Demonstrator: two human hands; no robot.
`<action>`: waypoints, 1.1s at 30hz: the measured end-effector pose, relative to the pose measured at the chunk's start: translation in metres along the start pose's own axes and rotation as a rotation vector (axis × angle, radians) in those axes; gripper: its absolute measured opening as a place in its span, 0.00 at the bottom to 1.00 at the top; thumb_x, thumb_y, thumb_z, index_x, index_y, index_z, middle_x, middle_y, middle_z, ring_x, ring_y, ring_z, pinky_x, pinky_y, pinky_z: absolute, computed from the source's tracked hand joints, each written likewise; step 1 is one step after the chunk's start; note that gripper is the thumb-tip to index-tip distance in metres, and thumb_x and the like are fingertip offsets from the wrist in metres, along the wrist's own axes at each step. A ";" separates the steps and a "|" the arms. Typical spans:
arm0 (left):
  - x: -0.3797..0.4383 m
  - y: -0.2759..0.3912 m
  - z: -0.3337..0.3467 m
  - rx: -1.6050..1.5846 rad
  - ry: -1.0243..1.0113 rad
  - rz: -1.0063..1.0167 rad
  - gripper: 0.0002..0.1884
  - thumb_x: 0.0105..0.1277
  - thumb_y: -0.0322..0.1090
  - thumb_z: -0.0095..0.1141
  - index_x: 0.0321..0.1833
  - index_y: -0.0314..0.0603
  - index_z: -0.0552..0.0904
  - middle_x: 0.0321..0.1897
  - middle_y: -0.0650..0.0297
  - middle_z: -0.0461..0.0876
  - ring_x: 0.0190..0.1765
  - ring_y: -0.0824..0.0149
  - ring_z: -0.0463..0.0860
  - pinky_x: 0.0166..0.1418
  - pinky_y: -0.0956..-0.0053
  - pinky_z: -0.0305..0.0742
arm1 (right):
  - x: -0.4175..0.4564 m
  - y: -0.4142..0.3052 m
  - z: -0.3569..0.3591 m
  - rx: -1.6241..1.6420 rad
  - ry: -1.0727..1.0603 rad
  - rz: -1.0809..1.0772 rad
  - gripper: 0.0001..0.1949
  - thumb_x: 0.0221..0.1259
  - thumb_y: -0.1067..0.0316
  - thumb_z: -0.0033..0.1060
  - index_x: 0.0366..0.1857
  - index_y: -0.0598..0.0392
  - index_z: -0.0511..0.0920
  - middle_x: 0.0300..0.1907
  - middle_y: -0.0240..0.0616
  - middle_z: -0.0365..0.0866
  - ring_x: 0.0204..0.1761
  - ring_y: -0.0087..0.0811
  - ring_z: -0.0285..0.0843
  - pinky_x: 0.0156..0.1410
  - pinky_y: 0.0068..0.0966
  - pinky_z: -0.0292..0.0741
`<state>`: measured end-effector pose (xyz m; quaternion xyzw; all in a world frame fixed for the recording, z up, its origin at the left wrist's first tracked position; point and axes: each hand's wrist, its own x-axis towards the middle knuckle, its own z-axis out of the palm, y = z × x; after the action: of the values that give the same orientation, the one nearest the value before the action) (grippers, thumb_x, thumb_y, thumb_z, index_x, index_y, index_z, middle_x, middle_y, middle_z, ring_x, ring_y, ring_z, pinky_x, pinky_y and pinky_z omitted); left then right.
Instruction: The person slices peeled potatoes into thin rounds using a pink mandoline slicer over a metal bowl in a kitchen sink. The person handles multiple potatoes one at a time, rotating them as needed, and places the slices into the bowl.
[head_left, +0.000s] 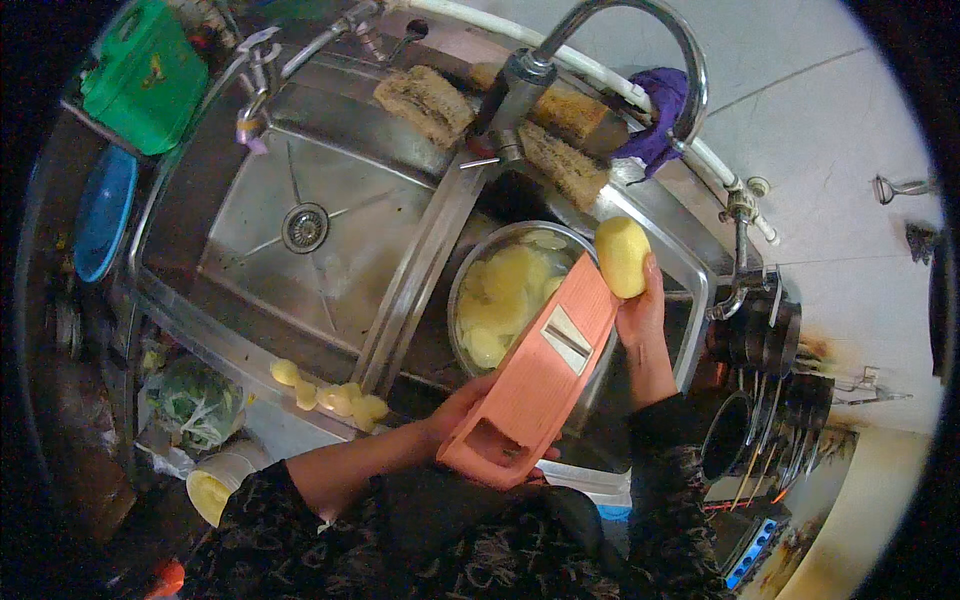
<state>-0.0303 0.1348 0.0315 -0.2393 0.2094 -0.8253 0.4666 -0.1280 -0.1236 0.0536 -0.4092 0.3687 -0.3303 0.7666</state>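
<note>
My left hand (461, 409) grips the lower end of an orange mandoline slicer (536, 382), which slants over a metal bowl (453, 315). The slicer's metal blade plate (568, 339) faces up. Beyond its upper end, my right hand (641, 319) holds a peeled yellow potato (624, 256), its fingers mostly hidden behind it. Potato slices (499, 289) lie in the bowl, which seems to hold water. The bowl sits in the right basin of a steel double sink. More potato slices (337, 397) rest in a row along the sink's front rim.
A faucet (517, 82) arches over the sink divider (424, 277). Sponge-like blocks (424, 101) and a purple cloth (660, 112) lie along the back. The left basin (352, 247) shows a drain. A green jug (146, 82) stands left; pans (757, 330) hang right.
</note>
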 end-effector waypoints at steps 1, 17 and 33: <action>0.005 0.003 -0.002 0.072 0.022 0.005 0.38 0.64 0.62 0.41 0.68 0.39 0.60 0.61 0.47 0.67 0.61 0.47 0.69 0.64 0.51 0.64 | 0.003 -0.002 -0.004 0.016 0.013 -0.015 0.22 0.66 0.55 0.49 0.58 0.55 0.66 0.54 0.39 0.73 0.54 0.35 0.74 0.60 0.33 0.72; 0.096 0.092 0.017 0.348 0.073 0.281 0.38 0.60 0.66 0.40 0.64 0.44 0.66 0.51 0.50 0.74 0.47 0.48 0.78 0.49 0.53 0.75 | 0.032 -0.003 -0.027 -0.208 0.200 -0.036 0.23 0.66 0.55 0.49 0.61 0.53 0.65 0.45 0.36 0.77 0.35 0.26 0.79 0.34 0.19 0.76; 0.071 0.088 0.006 0.265 0.183 0.262 0.38 0.60 0.64 0.42 0.66 0.44 0.64 0.55 0.50 0.73 0.49 0.48 0.78 0.49 0.53 0.74 | 0.068 -0.005 -0.023 -0.359 0.067 -0.026 0.26 0.61 0.50 0.53 0.60 0.53 0.67 0.46 0.35 0.78 0.37 0.26 0.79 0.35 0.19 0.75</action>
<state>0.0005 0.0301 0.0003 -0.0705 0.1698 -0.7964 0.5762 -0.1137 -0.1895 0.0288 -0.5329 0.4417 -0.2827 0.6641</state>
